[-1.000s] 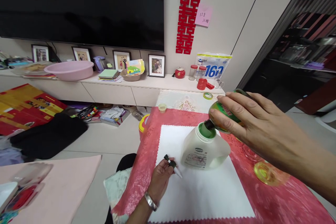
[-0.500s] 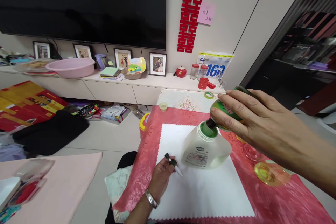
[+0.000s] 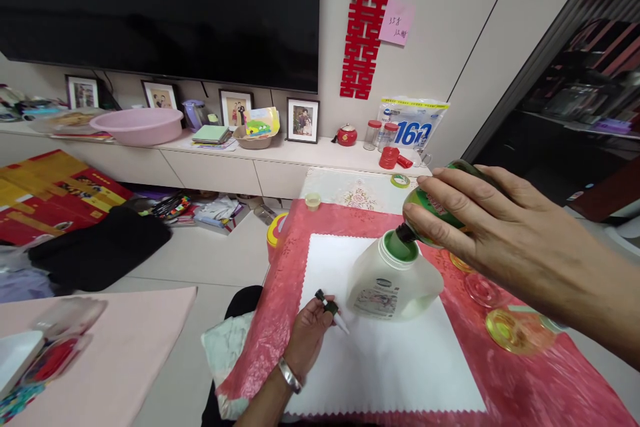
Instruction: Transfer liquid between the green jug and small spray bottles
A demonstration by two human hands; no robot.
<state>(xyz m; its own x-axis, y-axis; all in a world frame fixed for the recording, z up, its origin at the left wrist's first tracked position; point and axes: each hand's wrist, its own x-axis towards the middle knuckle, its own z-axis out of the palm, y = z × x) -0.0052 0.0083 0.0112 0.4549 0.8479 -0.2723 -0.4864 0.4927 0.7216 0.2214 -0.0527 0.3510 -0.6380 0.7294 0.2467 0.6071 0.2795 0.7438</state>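
Observation:
My right hand point(image 3: 493, 213) grips a green bottle point(image 3: 435, 213), tipped so its dark neck points down into the green-lined mouth of a translucent white jug point(image 3: 385, 287). Whether liquid runs out cannot be made out. The jug stands upright on a white sheet point(image 3: 380, 373) with zigzag edges and has a label on its front. To the jug's left, my left hand point(image 3: 307, 337) is closed on a small dark green cap piece with a white pointed nozzle point(image 3: 341, 323), held low over the sheet. A silver bracelet circles the left wrist.
Yellow and pink clear containers point(image 3: 515, 330) lie right of the sheet on the red table cover point(image 3: 260, 347). A small pale cup point(image 3: 313, 201) and a green tape roll point(image 3: 400, 180) sit toward the back. Behind is a low cabinet with jars point(image 3: 373, 135) and a pink basin point(image 3: 140, 125).
The view has shifted slightly. Both hands keep nearly the same pose, with the green bottle still tipped into the jug's mouth and the cap piece still held.

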